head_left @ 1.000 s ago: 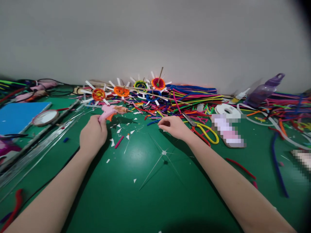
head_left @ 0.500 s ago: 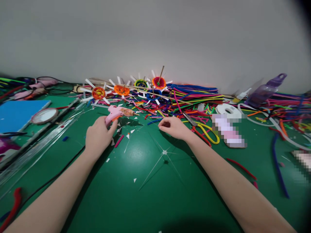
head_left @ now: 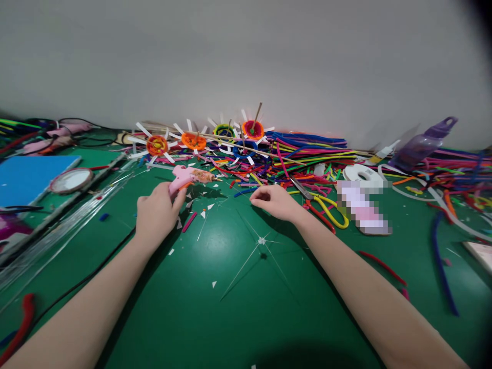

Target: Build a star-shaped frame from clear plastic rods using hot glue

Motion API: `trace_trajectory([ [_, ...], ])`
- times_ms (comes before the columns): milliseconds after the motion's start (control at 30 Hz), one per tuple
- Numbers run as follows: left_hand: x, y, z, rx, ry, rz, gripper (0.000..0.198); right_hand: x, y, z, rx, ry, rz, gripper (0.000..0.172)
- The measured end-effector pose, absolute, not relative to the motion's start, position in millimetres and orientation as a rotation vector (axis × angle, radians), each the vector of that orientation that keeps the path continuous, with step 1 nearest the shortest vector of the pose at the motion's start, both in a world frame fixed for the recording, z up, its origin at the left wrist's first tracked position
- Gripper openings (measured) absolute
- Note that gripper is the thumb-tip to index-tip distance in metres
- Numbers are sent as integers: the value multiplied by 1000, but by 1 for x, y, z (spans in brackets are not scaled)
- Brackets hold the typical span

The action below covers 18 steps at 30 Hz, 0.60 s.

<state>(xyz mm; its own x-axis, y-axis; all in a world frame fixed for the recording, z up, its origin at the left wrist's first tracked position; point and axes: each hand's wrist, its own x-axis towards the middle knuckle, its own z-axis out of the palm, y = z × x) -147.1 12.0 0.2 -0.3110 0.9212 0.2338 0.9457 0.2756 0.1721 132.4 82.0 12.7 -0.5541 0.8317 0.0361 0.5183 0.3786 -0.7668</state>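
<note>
My left hand (head_left: 157, 212) is wrapped round the handle of a pink hot glue gun (head_left: 188, 177), its stained nozzle aimed right. To the right of the nozzle, my right hand (head_left: 274, 202) is curled in a pinch; whatever its fingertips hold, if anything, is too small to make out. Below that hand, a star of thin clear strands (head_left: 262, 241) with a whitish centre casts a shadow on the green table (head_left: 192, 307). White paper scraps (head_left: 204, 213) and a short pink stick (head_left: 189, 222) are scattered below the glue gun.
Colourful wheels with white paper spokes (head_left: 193, 141) stand at the back, beside heaped pipe cleaners (head_left: 311, 146). Scissors (head_left: 326, 209), a white ribbon roll (head_left: 361, 174) and a purple bottle (head_left: 418, 146) are on the right. At left are a blue sheet (head_left: 34, 177) and a tape roll (head_left: 72, 180).
Hardly anything differs. The whole view has shifted very slightly; both hands keep their poses, the left still round the glue gun.
</note>
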Motion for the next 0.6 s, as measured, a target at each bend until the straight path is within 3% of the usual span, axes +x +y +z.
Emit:
trace_trajectory([
  [600,-148,13,-3,-1795,-2415,-375,40,132,85,5,-1193,-2237,985,12],
])
